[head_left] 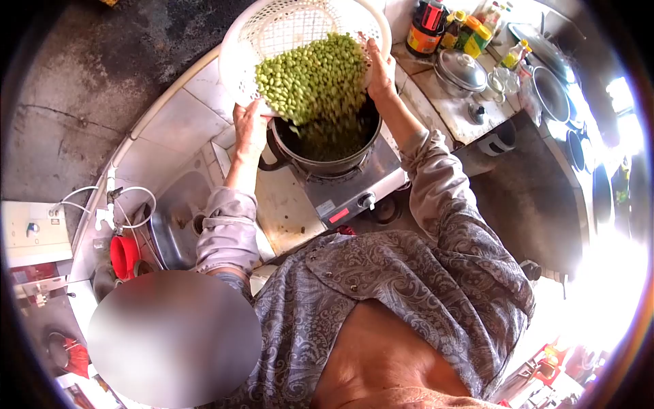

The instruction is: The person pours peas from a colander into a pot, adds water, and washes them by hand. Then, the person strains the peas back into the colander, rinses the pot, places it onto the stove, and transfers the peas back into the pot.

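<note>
While both hands hold the rim, a white plastic basket [279, 39] tips toward the person over a dark pot, and green beans [310, 75], shelled, slide off its near edge. Left hand [251, 128]: closed on the basket's near left rim, thumb lying along the edge. Right hand [381, 73]: closed on the right side of the same rim, fingers partly out of sight behind the plastic. Most of the beans sit heaped in the basket, on its lower half; those at the lip are blurred, dropping into the pot [327, 165]. Greenish matter shows inside the pot, too dark to make out. Pot stands on a steel gas stove [361, 187] with one knob at the front, a dark loop handle on the pot's left. Left of the stove, a metal sink [178, 221] set in the tiled counter; beside that, a red plastic container [123, 257]. To the right of the basket, a lidded metal pot [461, 71] on the worktop, with bottles and jars [470, 35] grouped just behind it.
</note>
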A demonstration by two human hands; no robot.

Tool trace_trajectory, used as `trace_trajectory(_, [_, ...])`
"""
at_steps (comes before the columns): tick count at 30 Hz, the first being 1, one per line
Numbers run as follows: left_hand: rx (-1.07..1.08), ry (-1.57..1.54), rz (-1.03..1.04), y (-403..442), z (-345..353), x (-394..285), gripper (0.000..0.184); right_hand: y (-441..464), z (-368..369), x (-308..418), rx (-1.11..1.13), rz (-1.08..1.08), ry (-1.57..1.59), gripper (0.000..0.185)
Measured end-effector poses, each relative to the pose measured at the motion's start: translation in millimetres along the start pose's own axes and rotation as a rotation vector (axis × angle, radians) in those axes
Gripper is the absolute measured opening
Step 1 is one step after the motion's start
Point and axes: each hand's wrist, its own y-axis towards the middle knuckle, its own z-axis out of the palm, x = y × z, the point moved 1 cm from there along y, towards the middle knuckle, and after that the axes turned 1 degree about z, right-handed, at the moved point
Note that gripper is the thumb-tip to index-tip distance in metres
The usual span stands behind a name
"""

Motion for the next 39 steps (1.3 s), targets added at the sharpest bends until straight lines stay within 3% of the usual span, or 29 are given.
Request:
trace_trajectory(3, [-0.011, -0.003, 0.006, -1.4, -4.5, 3.5, 0.029, -6.5, 3.1, 4.3, -0.019, -0.020, 0.045, 0.049])
trace_trajectory(16, [0.006, -0.026, 0.043, -14.3, -3.5, 5.0, 0.044, -13.4, -10.0, 9.3, 0.445, -0.094, 0.294, 0.060])
trace_trajectory(23, [0.038, -0.013, 0.128, -20.8, 14.6, -7.9, 0.052, -26.7, -17.2, 22.5, 0.329, -0.125, 0.255, 0.044])
trace_trajectory(27, [-0.020, 0.024, 0.075, -18.9, 6.1, -1.5, 0.038, -32.6, -18.0, 35.9, 0.300, -0.171, 0.226, 0.043])
trace_trajectory(31, [-0.014, 0.004, 0.165, -23.3, 28.5, -17.9, 0.035, -39.9, -10.2, 56.0, 0.340, -0.203, 0.240, 0.041])
trace_trajectory(34, [-0.018, 0.043, 0.119, -20.6, 20.7, -17.7, 0.033, -44.5, -13.7, 46.2, 0.325, -0.167, 0.271, 0.039])
trace_trajectory(37, [0.005, -0.024, 0.217, -21.2, 23.9, -21.8, 0.044, -46.6, -5.5, 53.6, 0.328, -0.264, 0.256, 0.035])
trace_trajectory(39, [0.040, 0.023, 0.171, -30.2, 7.7, -14.3, 0.047, -46.6, -5.1, 51.7, 0.336, -0.147, 0.242, 0.030])
